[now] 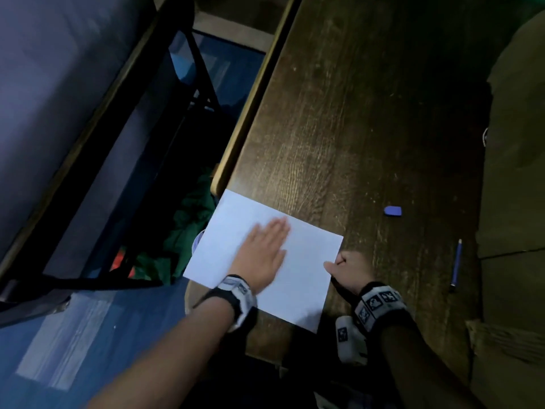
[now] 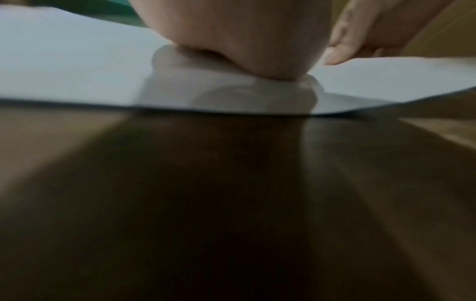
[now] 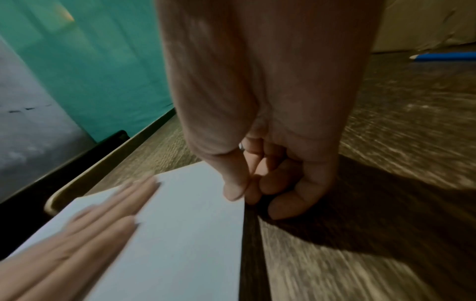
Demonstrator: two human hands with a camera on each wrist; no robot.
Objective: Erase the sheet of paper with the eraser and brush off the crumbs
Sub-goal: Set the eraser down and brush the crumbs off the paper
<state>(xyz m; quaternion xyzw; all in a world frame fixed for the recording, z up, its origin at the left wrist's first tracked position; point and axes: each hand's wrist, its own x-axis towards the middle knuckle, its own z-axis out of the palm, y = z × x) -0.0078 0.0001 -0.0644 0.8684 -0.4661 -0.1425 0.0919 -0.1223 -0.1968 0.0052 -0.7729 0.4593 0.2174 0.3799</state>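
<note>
A white sheet of paper [image 1: 298, 278] lies at the near left corner of the dark wooden table [image 1: 339, 128], its left part over the edge. My left hand [image 1: 262, 249] lies flat on the sheet with straight fingers, blurred by motion. In the left wrist view the heel of that hand [image 2: 244, 40] presses on the paper [image 2: 77, 61]. My right hand [image 1: 346, 268] pinches the sheet's right edge, thumb on top and fingers curled, as the right wrist view shows [image 3: 244, 195]. A small blue eraser [image 1: 392, 210] rests on the table to the right, away from both hands.
A blue pencil [image 1: 456, 265] lies on the table to the right of the eraser, near an olive fabric mass [image 1: 513, 172]. The table's rounded left edge [image 1: 250, 107] drops to a blue floor, with a dark chair frame [image 1: 188, 84] and green cloth [image 1: 188, 219] beside it.
</note>
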